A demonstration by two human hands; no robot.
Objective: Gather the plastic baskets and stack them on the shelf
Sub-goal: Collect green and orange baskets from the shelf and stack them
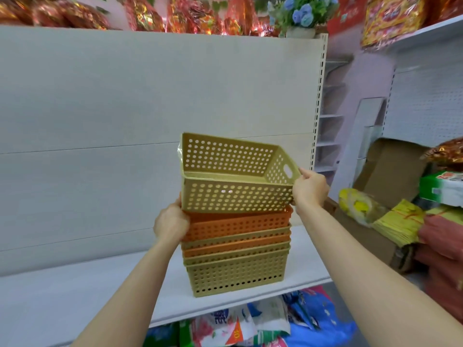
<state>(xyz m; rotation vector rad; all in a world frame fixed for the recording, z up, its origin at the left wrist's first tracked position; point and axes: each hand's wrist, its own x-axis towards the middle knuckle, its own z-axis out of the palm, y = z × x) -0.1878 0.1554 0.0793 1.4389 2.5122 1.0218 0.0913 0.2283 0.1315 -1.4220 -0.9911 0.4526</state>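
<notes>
Both hands are on the top beige basket (238, 186). The left hand (171, 222) has its fingers curled round the basket's lower left corner, knuckles right up against the orange basket (238, 225) underneath. The right hand (310, 187) pinches the right-end rim, just by the handle slot. That basket sits tilted, open side facing the room, its lower edge resting on top of the stack (236, 256). The stack's a nested pile, orange and beige alternating, with a beige one at the bottom, standing on the white shelf (87, 294) near its right end, in front of a plain white back panel (125, 108). Off to the right there's an open cardboard box (390, 171) and yellow paper bundles (398, 225). Shiny red and gold packets (75, 13) and blue fake flowers (300, 13) line the top, and colourful bags (263, 324) sit below the shelf.
</notes>
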